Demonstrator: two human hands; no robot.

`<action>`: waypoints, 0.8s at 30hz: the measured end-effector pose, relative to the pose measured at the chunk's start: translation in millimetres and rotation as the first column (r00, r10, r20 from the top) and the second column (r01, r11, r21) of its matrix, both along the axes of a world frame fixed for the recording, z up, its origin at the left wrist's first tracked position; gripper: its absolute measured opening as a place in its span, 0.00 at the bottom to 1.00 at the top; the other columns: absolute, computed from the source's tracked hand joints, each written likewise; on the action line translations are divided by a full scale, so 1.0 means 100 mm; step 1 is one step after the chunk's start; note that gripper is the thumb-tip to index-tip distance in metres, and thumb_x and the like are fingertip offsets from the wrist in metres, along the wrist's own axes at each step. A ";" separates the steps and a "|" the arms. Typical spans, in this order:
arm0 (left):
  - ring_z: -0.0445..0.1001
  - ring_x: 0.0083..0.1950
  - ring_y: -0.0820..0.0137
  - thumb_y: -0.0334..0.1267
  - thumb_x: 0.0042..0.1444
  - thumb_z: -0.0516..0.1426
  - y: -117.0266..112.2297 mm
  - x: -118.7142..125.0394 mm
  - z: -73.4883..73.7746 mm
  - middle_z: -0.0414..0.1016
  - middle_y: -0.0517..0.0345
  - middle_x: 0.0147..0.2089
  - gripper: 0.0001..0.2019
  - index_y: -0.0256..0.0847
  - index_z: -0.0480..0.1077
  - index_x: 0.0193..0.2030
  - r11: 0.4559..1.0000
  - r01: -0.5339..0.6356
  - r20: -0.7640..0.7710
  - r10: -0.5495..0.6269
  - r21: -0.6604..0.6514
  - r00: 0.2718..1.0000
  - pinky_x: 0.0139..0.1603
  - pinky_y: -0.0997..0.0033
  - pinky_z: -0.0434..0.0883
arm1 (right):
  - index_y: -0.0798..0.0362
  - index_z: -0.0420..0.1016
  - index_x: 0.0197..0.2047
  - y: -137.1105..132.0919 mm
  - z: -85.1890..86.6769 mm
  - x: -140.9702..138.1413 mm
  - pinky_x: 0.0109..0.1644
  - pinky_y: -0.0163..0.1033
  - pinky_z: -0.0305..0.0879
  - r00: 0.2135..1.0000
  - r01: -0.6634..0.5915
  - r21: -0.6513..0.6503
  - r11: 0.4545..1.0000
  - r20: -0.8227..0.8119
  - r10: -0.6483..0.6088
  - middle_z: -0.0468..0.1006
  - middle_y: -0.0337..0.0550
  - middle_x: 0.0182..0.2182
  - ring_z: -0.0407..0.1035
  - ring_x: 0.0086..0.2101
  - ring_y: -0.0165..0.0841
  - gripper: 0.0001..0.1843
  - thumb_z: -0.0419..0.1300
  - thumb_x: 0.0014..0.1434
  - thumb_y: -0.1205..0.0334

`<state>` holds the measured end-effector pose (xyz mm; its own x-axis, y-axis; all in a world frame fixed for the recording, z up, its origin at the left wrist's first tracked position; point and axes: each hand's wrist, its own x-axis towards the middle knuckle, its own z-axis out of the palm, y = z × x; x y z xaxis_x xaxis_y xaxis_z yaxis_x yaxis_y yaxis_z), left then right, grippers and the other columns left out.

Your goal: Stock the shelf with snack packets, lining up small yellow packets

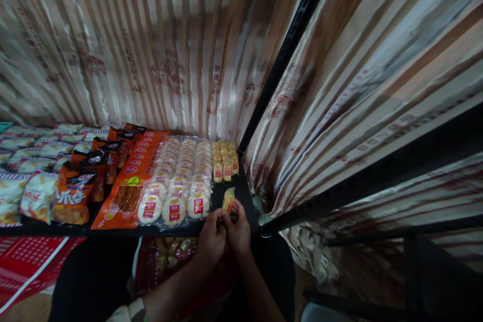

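A small yellow wrapped snack packet (228, 199) stands tilted between my two hands over the dark shelf (244, 192). My right hand (239, 229) is closed on its lower right side. My left hand (212, 235) pinches at the packet's lower end, and its fingertips are partly hidden. Beyond the packet, several similar yellow packets (225, 170) stand in short rows at the shelf's right end. Left of them lie rows of round white crackers in clear wrappers (174, 210).
A large orange snack bag (115, 207), orange-and-black bags (74, 196) and white bags (38, 196) fill the shelf's left side. Below is a red bag (149, 264) holding gold-wrapped pieces. A black metal post (281, 63) rises at the right corner; striped curtains (181, 35) hang behind.
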<state>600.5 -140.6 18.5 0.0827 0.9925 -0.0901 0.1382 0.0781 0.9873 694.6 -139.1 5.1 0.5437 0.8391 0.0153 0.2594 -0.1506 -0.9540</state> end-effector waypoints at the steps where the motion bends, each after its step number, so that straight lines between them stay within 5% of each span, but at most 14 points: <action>1: 0.71 0.53 0.64 0.25 0.44 0.51 0.01 0.02 0.01 0.74 0.52 0.49 0.21 0.40 0.70 0.46 1.000 -0.013 0.005 0.013 -0.014 1.000 0.59 0.59 0.63 | 0.54 0.66 0.56 0.04 0.00 0.00 0.45 0.43 0.70 1.000 -0.002 -0.011 1.000 -0.002 0.002 0.75 0.51 0.47 0.74 0.40 0.38 0.31 0.59 0.49 0.52; 9: 0.66 0.60 0.61 0.38 0.54 0.52 0.15 0.16 0.08 0.69 0.45 0.58 0.19 0.39 0.65 0.53 0.994 -0.040 0.016 0.041 -0.098 0.999 0.62 0.61 0.60 | 0.55 0.67 0.56 0.35 -0.09 0.00 0.39 0.41 0.69 0.995 -0.025 0.011 1.000 0.094 0.024 0.75 0.51 0.46 0.71 0.32 0.34 0.32 0.56 0.49 0.52; 14: 0.63 0.62 0.60 0.39 0.52 0.53 0.33 0.20 0.06 0.69 0.47 0.58 0.18 0.39 0.68 0.50 0.997 -0.069 0.031 0.070 -0.046 0.997 0.64 0.60 0.57 | 0.55 0.68 0.55 0.56 -0.14 -0.01 0.44 0.41 0.67 0.985 -0.029 -0.009 1.000 0.172 0.030 0.74 0.50 0.45 0.70 0.39 0.38 0.30 0.56 0.47 0.56; 24: 0.69 0.57 0.56 0.35 0.46 0.53 0.52 0.22 0.39 0.73 0.44 0.51 0.16 0.39 0.72 0.43 0.997 -0.054 0.098 0.048 0.055 0.994 0.59 0.58 0.63 | 0.59 0.67 0.55 0.84 -0.17 -0.02 0.53 0.46 0.60 0.940 -0.036 0.006 0.999 0.340 0.032 0.74 0.54 0.43 0.66 0.45 0.44 0.28 0.52 0.49 0.62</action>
<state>622.7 -88.1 57.1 0.0373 0.9989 -0.0272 0.0396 0.0257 0.9989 692.1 -55.2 -11.6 0.4757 0.8556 0.2043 0.5732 -0.1253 -0.8097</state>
